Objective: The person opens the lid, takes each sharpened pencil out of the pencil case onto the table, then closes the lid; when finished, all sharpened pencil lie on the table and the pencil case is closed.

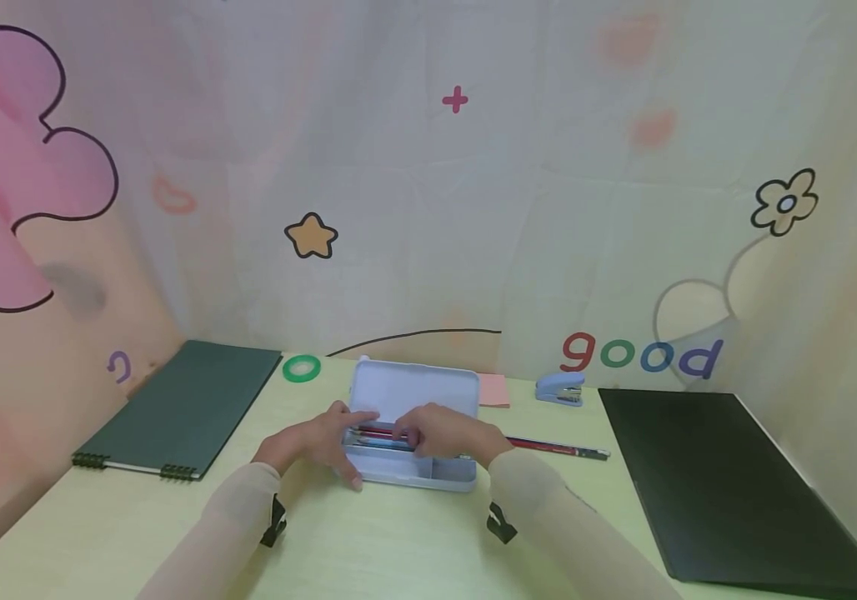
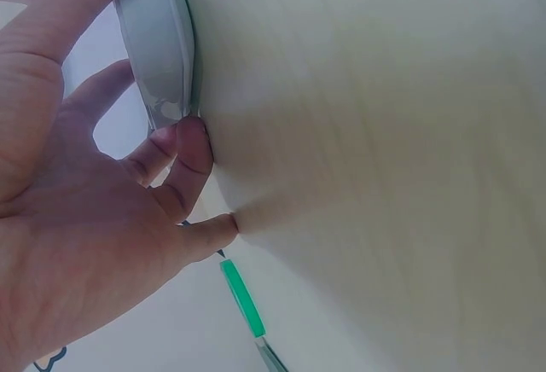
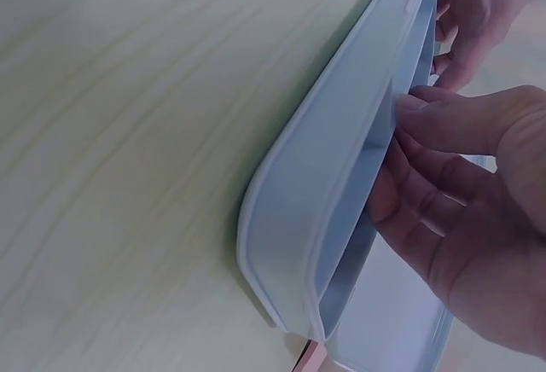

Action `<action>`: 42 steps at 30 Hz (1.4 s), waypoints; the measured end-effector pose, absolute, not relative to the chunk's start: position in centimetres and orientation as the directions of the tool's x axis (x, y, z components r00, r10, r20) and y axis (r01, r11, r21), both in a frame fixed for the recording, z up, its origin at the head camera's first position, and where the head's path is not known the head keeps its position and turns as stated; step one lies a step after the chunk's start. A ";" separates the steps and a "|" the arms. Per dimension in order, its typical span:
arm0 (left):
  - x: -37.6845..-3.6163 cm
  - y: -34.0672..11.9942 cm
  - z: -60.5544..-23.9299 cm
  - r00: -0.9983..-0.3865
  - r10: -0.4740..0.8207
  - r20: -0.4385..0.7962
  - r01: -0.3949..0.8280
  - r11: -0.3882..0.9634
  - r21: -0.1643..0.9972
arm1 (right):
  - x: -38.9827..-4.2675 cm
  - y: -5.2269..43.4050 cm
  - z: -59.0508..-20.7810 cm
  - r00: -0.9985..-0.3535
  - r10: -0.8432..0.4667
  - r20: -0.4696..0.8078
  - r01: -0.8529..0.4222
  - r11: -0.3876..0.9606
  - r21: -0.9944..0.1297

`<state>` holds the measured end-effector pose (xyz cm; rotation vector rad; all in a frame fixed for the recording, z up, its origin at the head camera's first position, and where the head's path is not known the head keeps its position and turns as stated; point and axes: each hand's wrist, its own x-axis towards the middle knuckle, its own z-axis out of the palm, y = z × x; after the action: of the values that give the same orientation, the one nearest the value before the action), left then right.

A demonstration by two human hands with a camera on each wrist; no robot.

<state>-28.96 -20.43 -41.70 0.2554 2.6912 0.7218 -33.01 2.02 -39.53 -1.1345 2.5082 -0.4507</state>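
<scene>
At centre frame my left hand [image 1: 316, 443] grips the open pencil case [image 1: 408, 475]; my right hand [image 1: 447, 433] seems to pinch pencils [image 1: 378, 437] inside. A nudge could slide it.

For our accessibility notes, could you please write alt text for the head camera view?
Two hands, the left hand and the right hand, rest in an open pale blue pencil case holding pencils on a light table. Around it lie a green notebook, a green tape ring, a blue stapler, a loose pencil and a black folder.
</scene>
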 end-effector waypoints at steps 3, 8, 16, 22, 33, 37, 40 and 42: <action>-28.9 -20.5 -41.7 -0.925 0.263 -0.275 0.090 0.853 0.514 | -33.1 2.0 -39.5 -0.606 -0.769 -0.204 -0.654 0.627 -0.423; -28.9 -20.6 -41.7 -0.924 0.266 -0.276 0.091 0.851 0.516 | -33.2 1.9 -39.6 -0.599 -0.764 -0.240 -0.642 0.638 -0.426; -29.0 -20.6 -41.7 -0.921 0.262 -0.288 0.083 0.855 0.512 | -33.2 1.5 -39.1 -0.581 -0.776 -0.244 -0.640 0.621 -0.453; -28.9 -20.5 -41.7 -0.921 0.257 -0.294 0.074 0.854 0.516 | -33.2 1.0 -38.7 -0.573 -0.780 -0.251 -0.662 0.621 -0.420; -29.2 -20.5 -41.7 -0.924 0.258 -0.283 0.084 0.857 0.508 | -34.0 2.9 -37.4 -0.568 -0.776 -0.275 -0.654 0.628 -0.421; -29.1 -20.6 -41.6 -0.925 0.251 -0.284 0.076 0.857 0.509 | -33.9 4.7 -36.7 -0.600 -0.745 -0.292 -0.608 0.662 -0.439; -29.1 -20.5 -41.7 -0.925 0.254 -0.282 0.079 0.855 0.512 | -33.9 6.2 -36.5 -0.631 -0.719 -0.293 -0.573 0.686 -0.449; -29.1 -20.5 -41.7 -0.924 0.257 -0.282 0.080 0.854 0.515 | -33.9 7.3 -36.4 -0.645 -0.708 -0.288 -0.562 0.694 -0.449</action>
<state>-29.08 -20.48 -41.75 0.2519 2.6866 0.7252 -33.91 7.34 -36.43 -0.9816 2.4607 -0.4452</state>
